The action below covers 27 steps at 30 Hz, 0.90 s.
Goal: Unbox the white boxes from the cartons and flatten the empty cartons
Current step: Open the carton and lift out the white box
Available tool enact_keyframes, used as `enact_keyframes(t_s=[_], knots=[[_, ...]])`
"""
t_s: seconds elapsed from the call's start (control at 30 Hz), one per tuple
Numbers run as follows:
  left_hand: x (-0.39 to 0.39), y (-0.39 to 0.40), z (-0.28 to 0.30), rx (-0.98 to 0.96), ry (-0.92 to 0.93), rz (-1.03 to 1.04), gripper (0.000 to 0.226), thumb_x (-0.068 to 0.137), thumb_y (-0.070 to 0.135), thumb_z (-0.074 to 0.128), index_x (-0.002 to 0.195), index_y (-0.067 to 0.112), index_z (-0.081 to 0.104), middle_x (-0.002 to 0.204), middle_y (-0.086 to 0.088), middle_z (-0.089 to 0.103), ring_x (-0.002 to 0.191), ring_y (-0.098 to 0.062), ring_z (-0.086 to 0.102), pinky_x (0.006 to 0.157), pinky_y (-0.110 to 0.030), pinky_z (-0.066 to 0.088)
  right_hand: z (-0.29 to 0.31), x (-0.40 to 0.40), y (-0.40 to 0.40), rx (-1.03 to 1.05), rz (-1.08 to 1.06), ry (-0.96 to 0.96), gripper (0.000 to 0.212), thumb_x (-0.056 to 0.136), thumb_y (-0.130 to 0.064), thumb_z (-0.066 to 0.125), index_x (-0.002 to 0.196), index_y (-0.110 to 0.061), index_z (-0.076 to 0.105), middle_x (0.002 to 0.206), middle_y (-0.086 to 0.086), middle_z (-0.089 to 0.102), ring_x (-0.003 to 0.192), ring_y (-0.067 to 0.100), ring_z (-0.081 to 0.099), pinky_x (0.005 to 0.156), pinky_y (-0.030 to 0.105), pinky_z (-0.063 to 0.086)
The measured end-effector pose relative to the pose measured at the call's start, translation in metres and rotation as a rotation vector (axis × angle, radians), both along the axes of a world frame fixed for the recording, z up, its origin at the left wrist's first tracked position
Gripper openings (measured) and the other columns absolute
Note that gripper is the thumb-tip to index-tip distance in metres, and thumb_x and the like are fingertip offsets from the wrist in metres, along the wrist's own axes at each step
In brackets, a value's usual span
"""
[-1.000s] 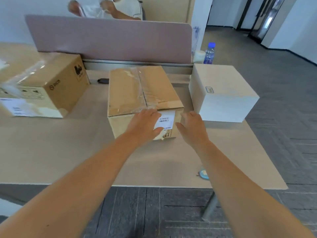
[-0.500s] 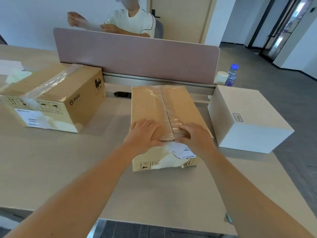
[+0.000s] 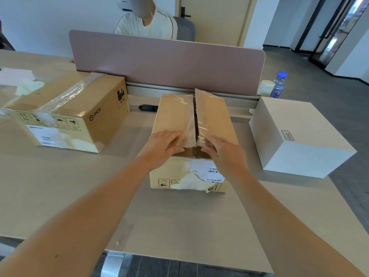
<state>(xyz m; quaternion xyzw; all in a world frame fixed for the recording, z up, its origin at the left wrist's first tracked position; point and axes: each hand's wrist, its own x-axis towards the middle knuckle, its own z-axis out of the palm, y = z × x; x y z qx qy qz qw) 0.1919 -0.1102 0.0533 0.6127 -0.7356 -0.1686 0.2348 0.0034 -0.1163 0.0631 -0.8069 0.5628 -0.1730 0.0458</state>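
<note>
Two bare forearms reach forward over a pale table (image 3: 60, 196); both hands meet at the near top edge of a brown carton (image 3: 191, 172) standing in the middle of the table, its near face carrying a torn shipping label (image 3: 207, 172). The left hand (image 3: 162, 145) grips the near end of the left top flap (image 3: 175, 118), thumb under the edge and fingers curled over it; the right hand (image 3: 223, 154) grips the near end of the right top flap (image 3: 213, 116) the same way, its fingertips at the centre seam where clear tape (image 3: 203, 132) is wrinkled and split. The seam gapes as a dark slit between the flaps, and the right flap stands slightly raised at its far end; whatever is inside is hidden. The step in hand appears to be opening this carton; the next move likely calls for pulling the two flaps apart and outward until the remaining tape gives, then reaching in for the contents. Just to the right sits a white box (image 3: 295, 136), already out on the table; to the left, well apart, a second brown carton (image 3: 67, 114) lies taped. Beyond stands a pink desk divider (image 3: 167, 62), a water bottle (image 3: 279, 84) at its right end, and a seated person (image 3: 147, 23) behind it.
</note>
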Motion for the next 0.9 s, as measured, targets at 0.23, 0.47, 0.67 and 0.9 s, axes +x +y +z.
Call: enact_keyframes(t_s=[0.23,0.47,0.67,0.9], knots=[[-0.003,0.002,0.004,-0.053,0.053,0.063,0.045,0.096,0.025,0.046,0.139,0.016,0.04,0.132,-0.005,0.052,0.121,-0.02,0.042,0.087,-0.018,0.026,0.004,-0.002,0.001,-0.012,0.003,-0.021,0.036,0.098,-0.036,0.036,0.123,-0.017,0.052,0.119,-0.001,0.062,0.1,0.021,0.059,0.074,0.027,0.037],[-0.008,0.007,0.005,-0.112,0.11,0.091,0.042,0.098,0.019,0.041,0.14,0.017,0.04,0.126,-0.007,0.054,0.117,-0.023,0.046,0.081,-0.018,0.027,0.013,-0.003,0.006,0.015,-0.046,-0.101,0.04,0.1,-0.032,0.032,0.133,-0.013,0.042,0.136,0.004,0.052,0.113,0.026,0.056,0.087,0.032,0.044],[0.0,0.006,0.016,-0.282,0.512,0.42,0.03,0.102,0.014,0.03,0.121,0.0,0.046,0.068,0.008,0.044,0.058,-0.005,0.04,0.049,-0.008,0.035,0.014,0.001,0.006,0.038,-0.066,-0.139,0.037,0.101,-0.026,0.03,0.134,-0.011,0.04,0.133,0.009,0.052,0.108,0.03,0.055,0.085,0.033,0.043],[0.009,0.017,0.04,-0.145,0.066,0.21,0.065,0.096,-0.002,0.035,0.15,0.025,0.009,0.149,-0.004,0.031,0.127,-0.026,0.042,0.098,-0.032,0.037,0.022,0.017,0.01,0.024,-0.001,0.081,0.049,0.097,-0.006,0.039,0.141,-0.018,0.023,0.147,0.004,0.032,0.114,0.027,0.054,0.089,0.04,0.051]])
